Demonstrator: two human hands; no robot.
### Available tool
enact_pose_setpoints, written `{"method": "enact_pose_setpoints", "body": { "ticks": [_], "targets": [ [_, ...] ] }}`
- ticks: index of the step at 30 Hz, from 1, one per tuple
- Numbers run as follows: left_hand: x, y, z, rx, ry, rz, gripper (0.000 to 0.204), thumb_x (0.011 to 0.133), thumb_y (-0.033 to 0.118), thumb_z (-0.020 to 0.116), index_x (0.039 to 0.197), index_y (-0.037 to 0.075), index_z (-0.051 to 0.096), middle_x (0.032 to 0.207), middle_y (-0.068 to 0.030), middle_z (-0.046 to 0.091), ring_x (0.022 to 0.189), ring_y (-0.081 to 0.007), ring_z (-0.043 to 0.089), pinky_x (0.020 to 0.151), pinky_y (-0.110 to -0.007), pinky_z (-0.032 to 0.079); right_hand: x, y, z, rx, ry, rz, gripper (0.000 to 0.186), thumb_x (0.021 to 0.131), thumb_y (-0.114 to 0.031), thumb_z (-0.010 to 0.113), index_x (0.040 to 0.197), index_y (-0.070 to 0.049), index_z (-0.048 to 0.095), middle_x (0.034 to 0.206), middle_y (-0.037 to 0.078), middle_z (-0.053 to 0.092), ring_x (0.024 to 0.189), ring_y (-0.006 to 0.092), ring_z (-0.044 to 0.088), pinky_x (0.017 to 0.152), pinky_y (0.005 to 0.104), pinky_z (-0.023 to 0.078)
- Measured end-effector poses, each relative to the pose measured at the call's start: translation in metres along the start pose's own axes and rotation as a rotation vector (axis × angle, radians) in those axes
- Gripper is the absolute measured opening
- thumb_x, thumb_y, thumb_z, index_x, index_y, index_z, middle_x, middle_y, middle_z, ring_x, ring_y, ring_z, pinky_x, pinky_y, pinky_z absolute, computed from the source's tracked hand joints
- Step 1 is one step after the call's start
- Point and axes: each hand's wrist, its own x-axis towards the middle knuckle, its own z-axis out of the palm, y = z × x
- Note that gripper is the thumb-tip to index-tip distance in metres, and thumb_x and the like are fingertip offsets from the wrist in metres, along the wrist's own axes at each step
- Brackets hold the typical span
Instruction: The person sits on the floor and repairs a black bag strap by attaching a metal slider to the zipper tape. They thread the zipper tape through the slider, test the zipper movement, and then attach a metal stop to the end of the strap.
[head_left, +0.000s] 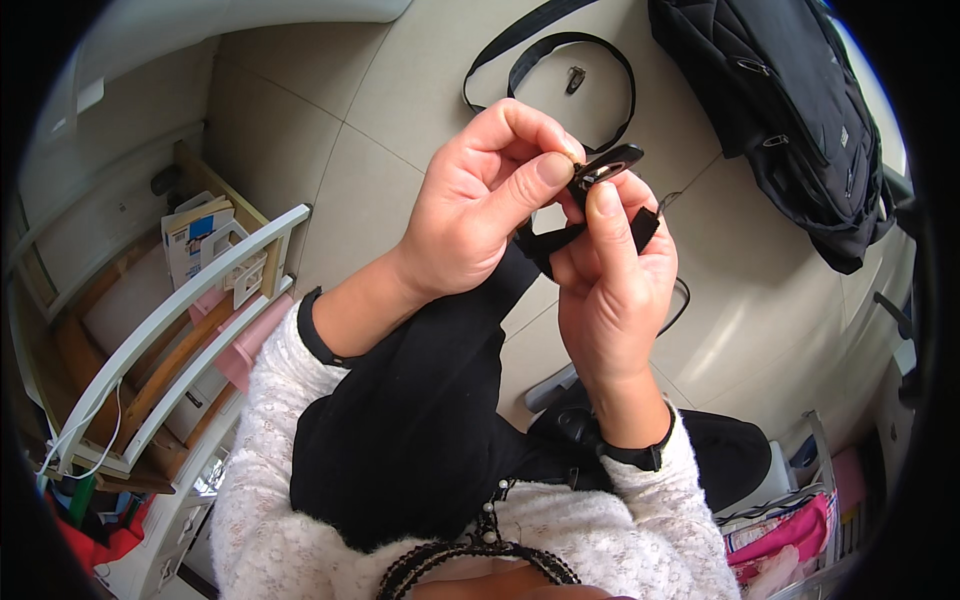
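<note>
Above my lap, both hands meet at a small black buckle-like piece [612,164] with a rounded end and a bit of pale metal in its opening. My left hand [480,205] pinches its left side between thumb and fingers. My right hand [615,270] is closed with its thumb pressed against the lower edge of the piece. A black webbing strap [548,242] passes between the hands, and its short end [645,229] sticks out past my right fingers. The fingers partly hide how strap and piece join.
Beyond my hands, a loop of black strap [632,90] and a small dark metal clip [575,80] lie on the tiled floor [380,130]. A black backpack [770,110] rests at the far right. On the left stands a rack [190,310] with books; a pink bag [800,530] sits lower right.
</note>
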Motion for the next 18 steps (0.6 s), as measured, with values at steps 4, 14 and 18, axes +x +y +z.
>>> {"method": "enact_pose_setpoints", "body": {
  "ticks": [4, 14, 18],
  "targets": [
    [-0.001, 0.0, 0.001, -0.056, 0.015, -0.034, 0.011, 0.104, 0.008, 0.06, 0.113, 0.002, 0.056, 0.107, -0.0074, 0.067, 0.095, -0.013, 0.065, 0.086, -0.028, 0.055, 0.003, -0.003, 0.0, 0.063, -0.051, 0.115, 0.024, 0.104, -0.023, 0.063, 0.118, -0.003, 0.065, 0.077, -0.002, 0.055, 0.05, 0.0005, 0.03, 0.046, 0.02, 0.021],
    [0.002, -0.005, 0.006, 0.322, 0.113, 0.136, 0.007, 0.104, 0.003, 0.059, 0.11, 0.001, 0.056, 0.104, -0.0069, 0.066, 0.096, -0.0115, 0.064, 0.089, -0.027, 0.053, 0.004, 0.002, -0.007, -0.188, -0.005, -0.007, 0.018, 0.103, -0.016, 0.063, 0.116, -0.003, 0.061, 0.077, -0.007, 0.046, 0.054, 0.0006, 0.031, 0.045, 0.0202, 0.023],
    [-0.001, 0.005, 0.003, 0.548, 0.035, 0.156, 0.009, 0.103, 0.003, 0.06, 0.111, 0.0, 0.057, 0.107, -0.0098, 0.066, 0.098, -0.0135, 0.064, 0.09, -0.029, 0.052, 0.009, -0.006, -0.017, -0.286, -0.1, -0.179, 0.033, 0.102, -0.011, 0.064, 0.133, 0.0, 0.057, 0.078, -0.007, 0.046, 0.055, 0.0004, 0.032, 0.046, 0.0193, 0.024]
  ]
}}
